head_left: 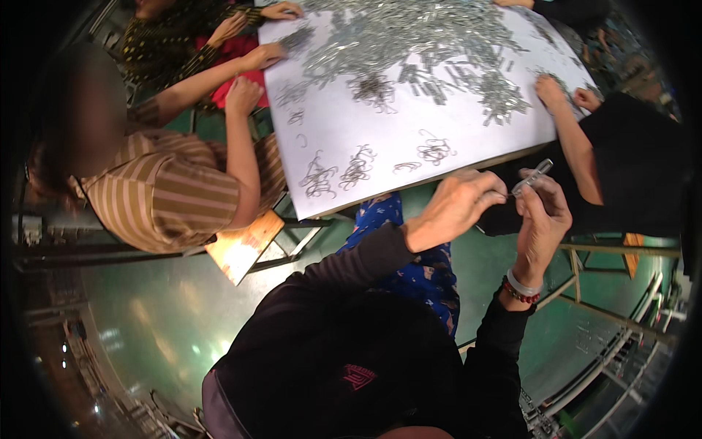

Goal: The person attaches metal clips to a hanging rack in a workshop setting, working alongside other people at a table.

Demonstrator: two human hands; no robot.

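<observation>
Both my hands are raised just off the near right edge of the table. In my right hand (pixel 545 212), thumb and fingers pinch a small silvery metal strip (pixel 541 170), which tilts up to the right. My left hand (pixel 461 205) is close beside it, thumb and forefinger pressed together. A thin dark wire seems to run from those fingertips to the strip's lower end, too small to make out fully. On the white tabletop (pixel 336 128) lie small piles of curved dark wires (pixel 357 168), with another wire pile (pixel 435 148) nearer my hands.
A large heap of silvery metal strips (pixel 417 36) covers the table's far part. A striped-shirted person (pixel 168 183) sits at left, another in dark patterned clothes (pixel 161 55) beyond. At right a black-clothed person (pixel 621 161) reaches onto the table. A wooden stool (pixel 245 245) stands at left.
</observation>
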